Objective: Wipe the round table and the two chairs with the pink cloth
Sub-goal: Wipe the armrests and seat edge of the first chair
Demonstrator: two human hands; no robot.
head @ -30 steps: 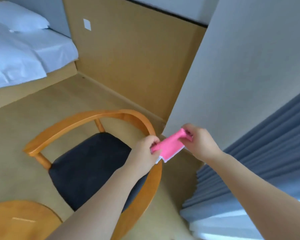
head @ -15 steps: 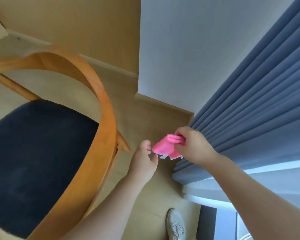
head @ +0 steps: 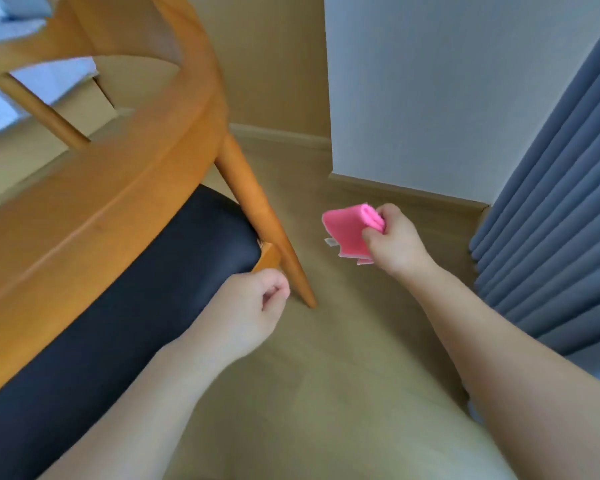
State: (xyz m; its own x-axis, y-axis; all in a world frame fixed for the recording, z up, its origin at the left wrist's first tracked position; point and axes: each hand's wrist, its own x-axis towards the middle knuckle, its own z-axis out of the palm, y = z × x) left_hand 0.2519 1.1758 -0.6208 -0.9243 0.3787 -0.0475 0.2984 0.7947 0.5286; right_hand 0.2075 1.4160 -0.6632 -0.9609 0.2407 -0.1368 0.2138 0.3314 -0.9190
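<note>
1. Head view, the step in hand: we judge that we are at one of the two chairs, lining up to wipe it. The curved orange wooden chair with a black padded seat [head: 125, 216] fills the left of the scene, its slanted wooden leg [head: 257, 216] running down to the beige floor [head: 326, 375]. The folded pink cloth [head: 349, 232] hangs in the air to the right of that leg, apart from it and touching no part of the chair.

2. The next move, as we judge it: carry the cloth leftward to the leg or the seat edge and press a flat face of it against the wood — the cloth is bunched in the grip now, so it may need flattening for a good stroke.

3. Our right hand [head: 395, 240] grips the cloth, fingers and thumb curled round its right end, with the free end pointing left. The forearm reaches in from the near right.

4. Our left hand [head: 250, 306] holds nothing we can see — its fingers are loosely curled, and it hovers at the near corner of the seat, by the foot of the leg. Whether it touches the seat we cannot tell.

5. A grey-blue pleated curtain [head: 551, 168] hangs on the far right beside a white wall [head: 430, 81]. The round table is out of view.
</note>
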